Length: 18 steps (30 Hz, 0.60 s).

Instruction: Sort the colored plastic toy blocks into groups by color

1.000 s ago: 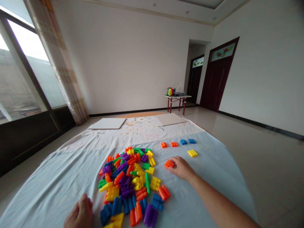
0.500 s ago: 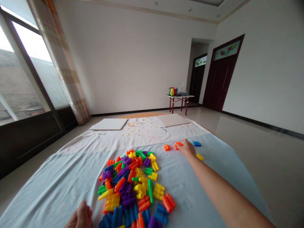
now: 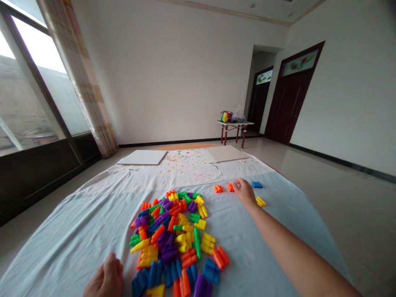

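Peg blocks (image 3: 168, 237) sit in a loose heap on the pale blue sheet (image 3: 77, 247), at 12 o'clock from you: orange, yellow, green, blue and purple, each a bundle of round-nosed tubes moulded side by side. Expect them to be light, stiff and probably hollow, with a smooth plastic skin that may skid, so pinch one across its tubes rather than by a rounded tip.

Your right hand (image 3: 244, 193) is out at 1 o'clock, fingers bunched low over the sheet in a narrow grip. Anything inside it would be hidden, so you can't tell from here whether it holds a block. An orange block (image 3: 230, 187) lies just beside it at 9 o'clock, a second orange block (image 3: 218, 188) lies farther out that way, a blue block (image 3: 257, 185) sits at 2 o'clock, and a yellow block (image 3: 260, 201) sits at 4 o'clock.

Your left hand (image 3: 107, 277) rests at 8 o'clock by the heap, its grip half-open — nothing shows in it. Beyond, a white board (image 3: 142, 157) and a beige board (image 3: 227, 153) lie on a stained white cloth (image 3: 185, 173).
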Tool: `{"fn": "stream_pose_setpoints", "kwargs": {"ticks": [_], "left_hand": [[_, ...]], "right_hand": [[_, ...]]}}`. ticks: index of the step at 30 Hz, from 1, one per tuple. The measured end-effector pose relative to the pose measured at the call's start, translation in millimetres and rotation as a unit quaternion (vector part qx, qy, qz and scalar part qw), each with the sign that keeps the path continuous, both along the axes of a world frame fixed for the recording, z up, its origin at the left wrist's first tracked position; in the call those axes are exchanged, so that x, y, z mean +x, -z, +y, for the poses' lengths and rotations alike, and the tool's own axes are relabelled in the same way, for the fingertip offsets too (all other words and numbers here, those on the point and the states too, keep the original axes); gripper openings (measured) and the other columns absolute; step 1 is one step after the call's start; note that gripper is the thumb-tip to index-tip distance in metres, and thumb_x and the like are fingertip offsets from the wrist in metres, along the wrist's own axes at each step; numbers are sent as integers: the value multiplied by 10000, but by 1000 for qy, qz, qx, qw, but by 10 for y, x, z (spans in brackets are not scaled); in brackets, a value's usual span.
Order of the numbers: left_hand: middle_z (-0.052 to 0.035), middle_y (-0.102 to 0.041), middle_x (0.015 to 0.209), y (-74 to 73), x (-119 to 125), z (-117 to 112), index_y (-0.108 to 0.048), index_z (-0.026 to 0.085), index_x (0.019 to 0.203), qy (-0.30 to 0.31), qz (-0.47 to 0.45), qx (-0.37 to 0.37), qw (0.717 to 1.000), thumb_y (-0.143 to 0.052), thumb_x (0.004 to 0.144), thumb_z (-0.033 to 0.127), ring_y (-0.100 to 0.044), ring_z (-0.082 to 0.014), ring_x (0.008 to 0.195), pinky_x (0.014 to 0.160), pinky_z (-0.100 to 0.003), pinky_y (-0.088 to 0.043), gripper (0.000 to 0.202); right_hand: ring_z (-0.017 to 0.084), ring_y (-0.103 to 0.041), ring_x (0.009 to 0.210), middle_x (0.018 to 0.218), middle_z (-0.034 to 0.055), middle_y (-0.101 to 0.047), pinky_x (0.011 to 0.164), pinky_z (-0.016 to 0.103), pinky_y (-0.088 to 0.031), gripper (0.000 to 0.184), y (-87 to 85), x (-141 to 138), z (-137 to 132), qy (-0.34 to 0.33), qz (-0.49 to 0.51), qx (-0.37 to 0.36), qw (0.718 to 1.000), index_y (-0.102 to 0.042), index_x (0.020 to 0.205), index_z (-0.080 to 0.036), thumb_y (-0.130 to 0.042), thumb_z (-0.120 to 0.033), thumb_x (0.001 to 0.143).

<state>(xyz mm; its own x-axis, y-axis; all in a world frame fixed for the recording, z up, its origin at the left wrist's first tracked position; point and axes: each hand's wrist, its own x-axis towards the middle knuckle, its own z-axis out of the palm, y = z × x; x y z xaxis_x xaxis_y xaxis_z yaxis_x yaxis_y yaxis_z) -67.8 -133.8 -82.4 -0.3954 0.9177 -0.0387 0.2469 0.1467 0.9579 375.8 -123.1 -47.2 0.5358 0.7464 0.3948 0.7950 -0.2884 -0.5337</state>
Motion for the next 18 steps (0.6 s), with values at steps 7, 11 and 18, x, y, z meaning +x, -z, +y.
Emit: {"fn": "stream_pose_setpoints", "kwargs": {"ticks": [7,11,18], "left_hand": [[41,-381,430,-49,50,-21,-428,195,523,-2,14,37,999,-407,760,605,-356,-112,454,476,-258,-311,474],[47,-365,432,-54,60,-37,-415,195,521,-2,2,52,999,-400,782,583,-333,-105,452,482,-259,-298,468],[45,-376,449,26,20,-31,-410,193,529,5,2,68,998,-409,796,581,-347,-108,473,493,-257,-293,471]], "right_hand": [[161,-638,784,858,41,-691,713,257,-501,183,5,-979,-401,-319,69,17,945,-650,928,-175,-505,-234,833],[172,-611,913,941,53,-672,843,289,-463,187,-59,-1533,-548,-433,63,34,898,-657,956,-180,-565,-201,795],[238,-542,1016,1073,70,-641,925,382,-393,425,-58,-1836,-583,-443,-11,-20,896,-602,1114,-208,-686,-240,699]]}}
